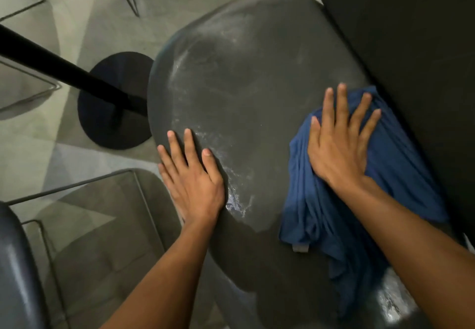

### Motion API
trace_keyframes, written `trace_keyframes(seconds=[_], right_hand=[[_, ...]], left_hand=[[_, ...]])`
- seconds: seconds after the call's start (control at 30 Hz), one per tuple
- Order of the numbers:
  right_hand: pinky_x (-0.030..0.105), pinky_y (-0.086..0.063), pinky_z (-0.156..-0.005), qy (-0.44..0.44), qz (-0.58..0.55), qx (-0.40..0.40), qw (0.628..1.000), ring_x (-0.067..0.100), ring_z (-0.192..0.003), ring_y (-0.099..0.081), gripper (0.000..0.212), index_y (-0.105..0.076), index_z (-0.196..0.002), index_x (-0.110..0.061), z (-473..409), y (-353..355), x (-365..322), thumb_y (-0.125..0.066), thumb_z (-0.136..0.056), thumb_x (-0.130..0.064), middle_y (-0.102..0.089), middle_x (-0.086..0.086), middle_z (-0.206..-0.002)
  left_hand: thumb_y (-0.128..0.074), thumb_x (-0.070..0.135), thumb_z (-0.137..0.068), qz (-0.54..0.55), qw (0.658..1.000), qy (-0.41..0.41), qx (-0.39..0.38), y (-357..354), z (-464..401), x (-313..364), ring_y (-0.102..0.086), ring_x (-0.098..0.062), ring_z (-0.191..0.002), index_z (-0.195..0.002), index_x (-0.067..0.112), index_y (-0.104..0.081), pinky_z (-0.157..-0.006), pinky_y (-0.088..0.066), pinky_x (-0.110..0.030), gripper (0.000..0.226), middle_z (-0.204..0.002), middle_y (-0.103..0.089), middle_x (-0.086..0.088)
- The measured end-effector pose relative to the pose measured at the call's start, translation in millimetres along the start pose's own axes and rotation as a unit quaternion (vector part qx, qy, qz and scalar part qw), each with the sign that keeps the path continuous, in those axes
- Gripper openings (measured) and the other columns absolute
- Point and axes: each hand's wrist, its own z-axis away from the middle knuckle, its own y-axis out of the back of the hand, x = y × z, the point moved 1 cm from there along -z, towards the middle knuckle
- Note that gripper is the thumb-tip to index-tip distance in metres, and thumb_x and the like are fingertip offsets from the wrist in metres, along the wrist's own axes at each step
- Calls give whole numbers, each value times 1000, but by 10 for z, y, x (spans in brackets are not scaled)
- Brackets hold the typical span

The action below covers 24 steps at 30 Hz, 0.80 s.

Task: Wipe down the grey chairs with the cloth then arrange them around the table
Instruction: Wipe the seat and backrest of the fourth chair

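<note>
Two flat hands on one grey seat

Two hands press on the grey chair seat: the left hand lies with straight fingers at its left edge, the right hand spreads open fingers on one blue cloth at its right side, against the chair back. Left of the seat, bare carpet shows around one black table base; a second chair stands at the seat's lower left, well apart
</note>
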Motion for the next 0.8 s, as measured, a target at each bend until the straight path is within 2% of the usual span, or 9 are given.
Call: trace_keyframes(seconds=[0.17,0.23,0.33,0.47,0.57,0.67,0.8], right_hand=[[58,4,-124,155,-27,-2,988,33,-156,4,62,-5,-163,-19,-993,120,-854,-18,-108,-44,-2,2,-171],[58,4,-124,176,-37,-12,984,35,-156,7,61,-7,-163,-23,-1186,161,-1077,-21,-107,-42,0,2,-171],[58,0,-124,177,-60,-8,982,33,-157,2,59,-17,-163,-23,-1120,173,-977,-30,-106,-36,-6,4,-171],[56,-2,-125,121,-96,35,987,32,-157,-1,58,-25,-161,-20,-574,172,-506,-37,-106,-36,-12,8,-170],[56,-7,-125,45,-115,31,992,30,-157,2,67,-15,-163,-17,52,119,-96,-34,-106,-48,-4,11,-170],[53,-10,-126,9,-132,8,991,27,-157,4,73,-5,-163,-17,603,107,202,-34,-105,-51,3,8,-171],[50,-7,-126,-12,-126,-3,992,27,-157,1,69,-16,-161,-15,924,118,268,-36,-103,-47,-8,6,-170]], left_hand=[[-25,44,-108,-13,1000,-10,26,-89,-23,-46,-2,-27,-159,-163,29,-20,-127,-10,-53,57,-172,-10,-2],[-27,42,-108,-20,999,-10,29,-112,-22,-47,-2,-27,-159,-163,29,-19,-127,-10,-52,58,-172,-9,-2],[-28,41,-107,-27,999,-11,31,-115,-8,-30,-3,-28,-159,-163,27,-18,-126,-11,-54,59,-172,-9,-2],[-27,41,-106,-31,999,-4,27,-119,-24,-13,-3,-28,-159,-163,26,-20,-127,-10,-54,59,-172,-9,-3],[-28,40,-106,-32,999,-5,30,-123,-25,-9,-4,-29,-159,-163,25,-22,-126,-10,-54,59,-172,-11,-4],[-29,40,-105,-27,999,-5,31,-124,-32,0,-5,-30,-159,-163,26,-22,-126,-10,-54,60,-172,-11,-4],[-28,40,-105,-16,999,-3,31,-111,-28,8,-4,-30,-158,-162,26,-22,-125,-11,-56,59,-172,-11,-4]])
